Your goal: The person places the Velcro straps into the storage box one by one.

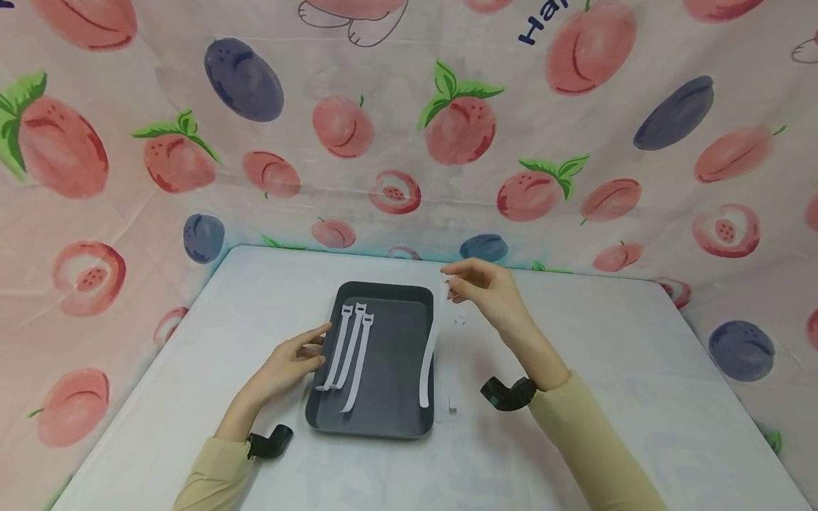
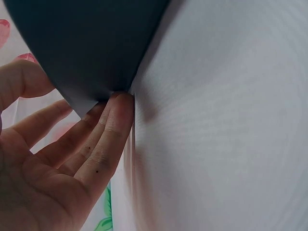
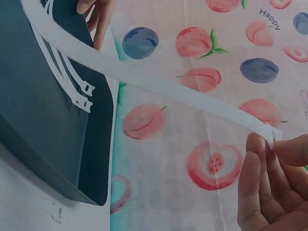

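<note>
My right hand (image 1: 488, 291), raised past the far right corner of the dark grey tray (image 1: 386, 429), pinches one end of a white hook-and-loop cable tie (image 1: 429, 355) between thumb and fingertips. The tie hangs in a slight curve, its lower end over the tray's right side. Several matching cable ties (image 1: 353, 348), with slotted heads at the far end, lie side by side in the tray's left half. At the tray's left side, my left hand (image 1: 287, 365) touches the outer wall with extended fingers; its fingertips (image 2: 122, 103) meet the tray low down, close to the tabletop.
The tray stands on a white table (image 1: 607, 397). Right of it lie a small pale piece (image 1: 452, 404) and a faint clear bit (image 1: 460, 320). A fruit-print curtain (image 1: 396, 142) rises behind the table's back edge.
</note>
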The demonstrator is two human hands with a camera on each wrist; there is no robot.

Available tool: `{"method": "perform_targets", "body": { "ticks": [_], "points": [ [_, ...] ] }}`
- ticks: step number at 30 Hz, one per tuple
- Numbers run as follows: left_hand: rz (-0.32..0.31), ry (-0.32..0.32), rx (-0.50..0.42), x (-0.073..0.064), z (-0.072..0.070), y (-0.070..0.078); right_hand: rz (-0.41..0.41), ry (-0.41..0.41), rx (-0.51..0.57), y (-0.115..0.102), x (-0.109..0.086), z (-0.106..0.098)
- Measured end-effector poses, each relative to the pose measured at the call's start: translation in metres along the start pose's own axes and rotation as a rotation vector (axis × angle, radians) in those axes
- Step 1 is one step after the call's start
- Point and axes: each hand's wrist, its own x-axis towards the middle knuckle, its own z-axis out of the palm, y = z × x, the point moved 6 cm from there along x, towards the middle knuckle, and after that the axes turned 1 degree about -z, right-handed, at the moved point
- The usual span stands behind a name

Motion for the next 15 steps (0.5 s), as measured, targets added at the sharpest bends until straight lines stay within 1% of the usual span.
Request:
{"method": "perform_targets", "body": {
  "ticks": [5,15],
  "points": [
    [0.005,0.001,0.003,-0.001,0.0,0.001,0.019,-0.004,0.018,0.001,0.006,0.009],
    [0.02,0.0,0.0,-0.001,0.0,0.002,0.015,-0.025,0.05,0.005,0.019,0.026]
  ]
}}
